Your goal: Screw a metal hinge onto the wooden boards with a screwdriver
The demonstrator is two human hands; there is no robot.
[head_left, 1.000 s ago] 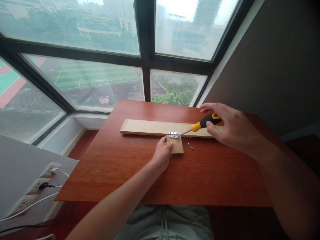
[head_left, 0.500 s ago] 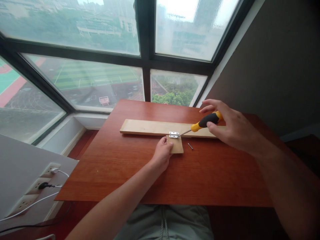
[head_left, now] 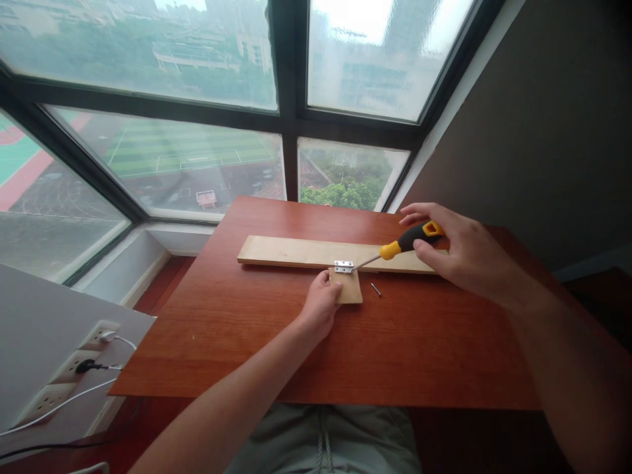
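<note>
My left hand (head_left: 320, 299) is closed on a small square wooden piece (head_left: 351, 291), thumb on top. A silver hinge (head_left: 344, 266) spans the small piece and the front edge of a long pale board (head_left: 289, 251). In my right hand (head_left: 457, 247) is a yellow and black screwdriver (head_left: 409, 238), its handle between thumb and fingers. Its shaft slants down to the left, and the tip meets the lower right part of the hinge. Whether a screw sits under the tip is too small to tell. A loose screw (head_left: 376, 289) lies right of the small piece.
Everything rests on a reddish-brown wooden table (head_left: 237, 342). Large windows with dark frames (head_left: 291, 122) rise behind it, and a grey wall (head_left: 553, 151) stands at the right. Sockets with plugs (head_left: 81, 365) and cables are at the lower left.
My right hand has shifted slightly right and its grip on the screwdriver has turned, showing more of the handle's yellow end. My left hand, the hinge and the boards stay in place.
</note>
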